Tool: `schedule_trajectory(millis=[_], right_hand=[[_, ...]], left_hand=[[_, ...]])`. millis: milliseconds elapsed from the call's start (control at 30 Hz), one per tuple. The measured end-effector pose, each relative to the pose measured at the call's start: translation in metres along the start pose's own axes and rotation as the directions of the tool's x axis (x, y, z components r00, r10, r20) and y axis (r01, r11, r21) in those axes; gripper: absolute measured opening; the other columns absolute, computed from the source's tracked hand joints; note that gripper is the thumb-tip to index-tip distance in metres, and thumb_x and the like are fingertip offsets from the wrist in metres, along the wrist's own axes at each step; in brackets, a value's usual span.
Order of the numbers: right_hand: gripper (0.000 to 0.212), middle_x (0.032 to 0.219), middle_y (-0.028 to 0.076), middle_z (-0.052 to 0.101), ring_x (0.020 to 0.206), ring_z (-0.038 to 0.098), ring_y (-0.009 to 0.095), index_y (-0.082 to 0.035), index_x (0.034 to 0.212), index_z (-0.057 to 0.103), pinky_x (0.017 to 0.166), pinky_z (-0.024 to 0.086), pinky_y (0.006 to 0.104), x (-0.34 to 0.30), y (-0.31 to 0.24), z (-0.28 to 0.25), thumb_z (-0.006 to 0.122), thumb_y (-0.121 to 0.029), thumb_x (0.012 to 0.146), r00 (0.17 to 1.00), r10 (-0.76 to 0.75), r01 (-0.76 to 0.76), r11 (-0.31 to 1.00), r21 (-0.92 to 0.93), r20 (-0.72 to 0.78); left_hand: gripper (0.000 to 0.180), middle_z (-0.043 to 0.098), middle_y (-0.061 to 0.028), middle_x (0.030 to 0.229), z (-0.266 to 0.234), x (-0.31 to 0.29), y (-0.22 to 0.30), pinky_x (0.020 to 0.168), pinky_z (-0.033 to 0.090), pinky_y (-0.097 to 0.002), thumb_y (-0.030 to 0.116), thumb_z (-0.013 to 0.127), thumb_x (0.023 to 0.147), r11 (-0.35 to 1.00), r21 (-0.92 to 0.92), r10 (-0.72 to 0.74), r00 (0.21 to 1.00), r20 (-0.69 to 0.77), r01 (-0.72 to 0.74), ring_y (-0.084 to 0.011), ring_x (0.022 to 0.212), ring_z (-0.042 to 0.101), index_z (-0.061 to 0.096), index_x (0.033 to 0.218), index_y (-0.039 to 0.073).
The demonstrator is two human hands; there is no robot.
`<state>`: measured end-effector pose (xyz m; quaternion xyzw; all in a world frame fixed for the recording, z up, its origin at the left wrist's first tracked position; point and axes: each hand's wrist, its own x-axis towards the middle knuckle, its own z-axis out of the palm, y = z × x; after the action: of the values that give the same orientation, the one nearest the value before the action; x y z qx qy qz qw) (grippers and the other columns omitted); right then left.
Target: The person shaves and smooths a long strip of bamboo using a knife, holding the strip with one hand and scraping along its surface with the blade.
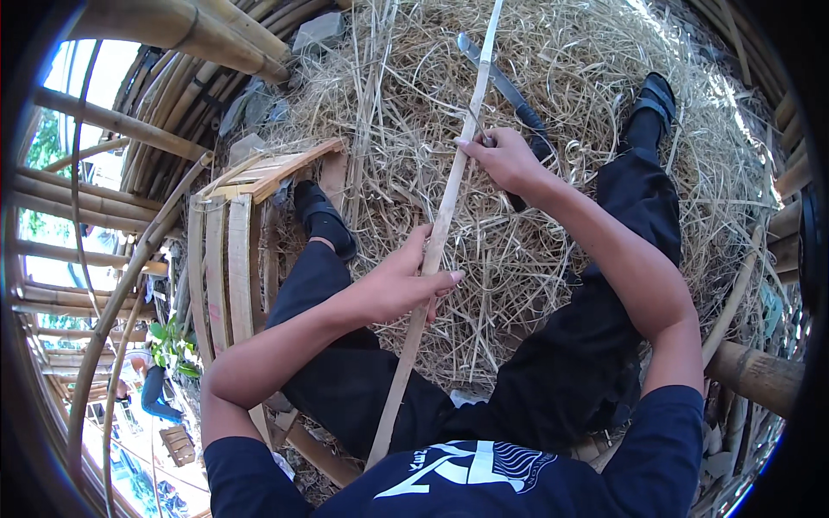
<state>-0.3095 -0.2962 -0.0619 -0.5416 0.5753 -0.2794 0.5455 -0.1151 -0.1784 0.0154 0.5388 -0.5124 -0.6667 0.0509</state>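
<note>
The left hand (406, 281) is clamped around a long bamboo strip (436, 233) near the lap, while the right hand (505, 160) farther out grips a knife (505, 86) against it. Shavings (561, 52) heaped ahead suggest much is trimmed; the strip's far stretch probably remains unshaved.

Bamboo strip (436, 237) top cut off; knife (505, 86) handle hidden in right hand (509, 160).

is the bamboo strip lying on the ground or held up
Held up: the left hand grips the bamboo strip mid-length, the right hand presses a knife against it.
</note>
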Motion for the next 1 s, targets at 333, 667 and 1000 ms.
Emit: schedule_trajectory(millis=[333, 667, 1000], right_hand=[[0.036, 0.064, 0.007, 0.058, 0.059, 0.053, 0.014, 0.0, 0.084, 0.065, 0.059, 0.044, 0.0332, 0.008, 0.004, -0.004, 0.062, -0.036, 0.089, 0.995, -0.046, 0.047, 0.999, 0.016, -0.084], [0.033, 0.075, 0.016, 0.063, 0.063, 0.062, 0.023, 0.004, 0.099, 0.055, 0.059, 0.048, 0.0338, -0.014, -0.016, -0.009, 0.06, -0.028, 0.092, 0.982, -0.187, 0.185, 0.965, -0.185, 0.006], [0.038, 0.062, 0.01, 0.059, 0.053, 0.057, 0.016, 0.003, 0.09, 0.061, 0.054, 0.046, 0.0329, -0.009, -0.01, -0.011, 0.048, -0.031, 0.099, 0.936, -0.334, 0.351, 0.905, -0.24, 0.112]], left_hand=[[0.028, 0.051, -0.0036, 0.063, 0.003, -0.004, -0.008, 0.043, 0.05, -0.0283, 0.021, 0.057, 0.095, 0.974, -0.128, -0.174, 0.979, 0.106, 0.187, -0.0151, 0.047, 0.058, 0.038, 0.108, 0.005], [0.029, 0.038, 0.001, 0.058, -0.007, -0.003, -0.017, 0.032, 0.036, -0.0248, 0.021, 0.057, 0.094, 0.973, -0.2, -0.143, 0.981, -0.128, 0.116, -0.0085, 0.036, 0.039, 0.034, 0.105, 0.008], [0.025, 0.036, 0.0031, 0.061, -0.007, -0.001, -0.015, 0.033, 0.023, -0.0228, 0.017, 0.06, 0.092, 0.946, -0.308, -0.163, 0.971, -0.176, 0.103, -0.0039, 0.038, 0.029, 0.035, 0.095, 0.01]])
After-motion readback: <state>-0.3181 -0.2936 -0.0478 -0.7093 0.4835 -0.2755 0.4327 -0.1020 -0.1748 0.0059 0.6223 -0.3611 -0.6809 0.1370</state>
